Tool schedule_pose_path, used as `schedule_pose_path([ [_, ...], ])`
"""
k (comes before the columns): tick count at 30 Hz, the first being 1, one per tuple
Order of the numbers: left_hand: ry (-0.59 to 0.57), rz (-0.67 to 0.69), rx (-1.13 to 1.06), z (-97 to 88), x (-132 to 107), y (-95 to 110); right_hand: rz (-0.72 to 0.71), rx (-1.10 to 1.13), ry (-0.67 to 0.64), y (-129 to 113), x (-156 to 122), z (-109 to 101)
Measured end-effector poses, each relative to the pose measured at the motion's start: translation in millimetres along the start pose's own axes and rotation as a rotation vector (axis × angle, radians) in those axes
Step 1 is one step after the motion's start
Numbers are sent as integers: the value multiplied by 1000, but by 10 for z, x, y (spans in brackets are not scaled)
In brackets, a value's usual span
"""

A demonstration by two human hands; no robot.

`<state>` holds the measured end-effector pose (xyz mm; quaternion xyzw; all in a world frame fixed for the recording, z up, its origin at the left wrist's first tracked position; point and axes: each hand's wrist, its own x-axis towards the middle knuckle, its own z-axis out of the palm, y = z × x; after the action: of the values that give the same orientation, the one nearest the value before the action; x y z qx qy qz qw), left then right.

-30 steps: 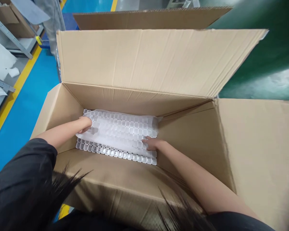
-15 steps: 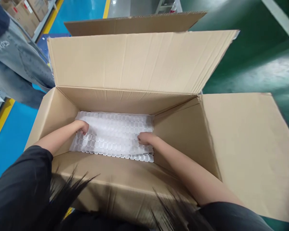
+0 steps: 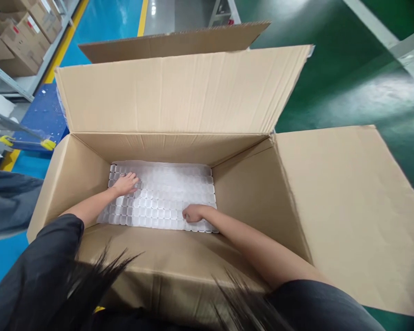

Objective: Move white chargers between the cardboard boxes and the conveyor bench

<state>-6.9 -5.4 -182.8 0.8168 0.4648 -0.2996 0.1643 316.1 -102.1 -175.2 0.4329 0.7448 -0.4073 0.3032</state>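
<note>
A large open cardboard box (image 3: 238,202) stands in front of me. Rows of small square clear pieces (image 3: 158,212) cover its bottom, with a thin translucent white sheet (image 3: 172,177) lying over many of them. Toward the left end of the layer, my left hand (image 3: 126,184) rests with its fingers spread on the sheet and pieces. My right hand (image 3: 195,213) is closed low on the layer, right of the middle. Its fingertips are turned down, and whatever they may pinch is hidden.
Wide box flaps stand up at the back (image 3: 172,96) and fold out to the right (image 3: 345,202). Beyond the left side are a blue platform cart (image 3: 44,112), a shelf with cartons (image 3: 24,41) and another person's leg (image 3: 10,204).
My left hand has moved slightly right and its fingers have spread. My right hand has shifted left and toward me. The sheet lies flatter, and the other person has moved mostly out of view.
</note>
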Motion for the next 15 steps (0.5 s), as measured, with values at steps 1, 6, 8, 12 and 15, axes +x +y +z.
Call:
schedule_pose_path([
  [1, 33, 0, 3, 25, 30, 25, 21, -11, 61, 16, -10, -57],
  [6, 3, -113, 6, 237, 96, 30, 169, -49, 401, 130, -105, -290],
  [8, -21, -158, 5, 318, 67, -8, 252, -55, 461, 202, -129, -284],
  [12, -51, -232, -5, 416, -21, -50, 455, 13, 213, 376, -91, -135],
  [15, -85, -264, -5, 429, -55, -41, 519, 57, 73, 462, -45, -33],
])
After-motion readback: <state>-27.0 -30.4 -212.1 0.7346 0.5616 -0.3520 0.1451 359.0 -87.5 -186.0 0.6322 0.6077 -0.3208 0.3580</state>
